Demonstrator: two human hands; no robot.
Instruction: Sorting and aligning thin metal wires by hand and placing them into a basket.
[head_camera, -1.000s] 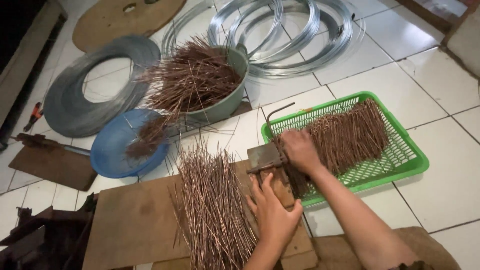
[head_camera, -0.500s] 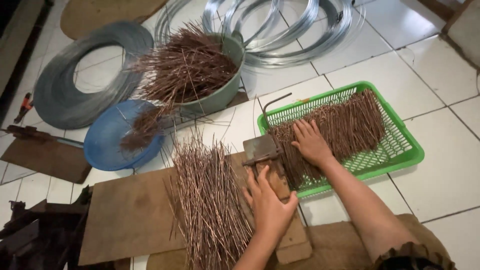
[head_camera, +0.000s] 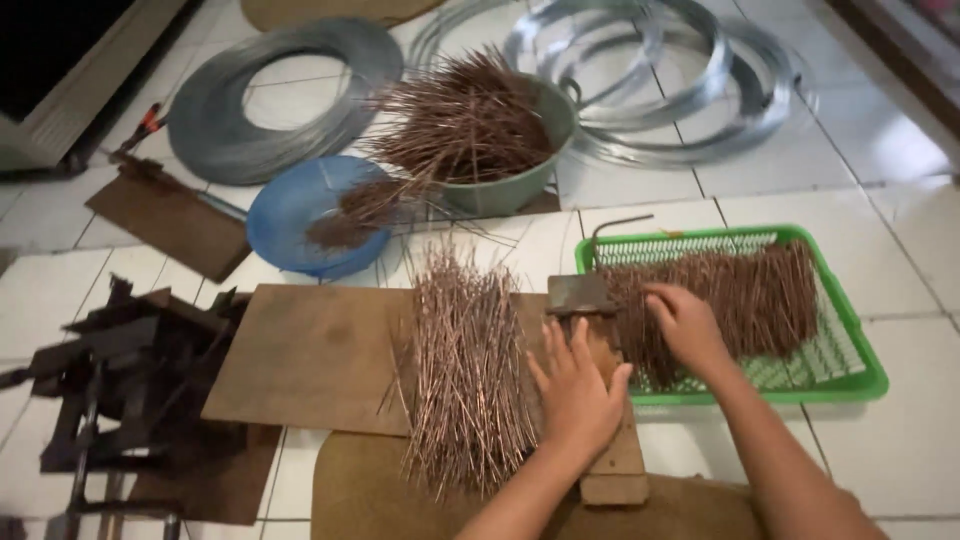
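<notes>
The left hand (head_camera: 575, 395) is laid flat, fingers spread, on the wooden block (head_camera: 610, 450) beside the copper wire pile (head_camera: 465, 375). The right hand (head_camera: 688, 325), previously at the metal tool (head_camera: 580, 296), has been moved into the green basket (head_camera: 860, 350), fingers curled on its wires.

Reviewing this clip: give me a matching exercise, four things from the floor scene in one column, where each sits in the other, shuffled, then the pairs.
Things:
1. left hand
2. right hand
3. blue dish
4. grey wire coil

Places:
A. far left on the tiles
B. on the copper rods in the green basket
C. flat on the wooden block
D. left of the grey-green bowl

Pairs: 1-C, 2-B, 3-D, 4-A
</notes>
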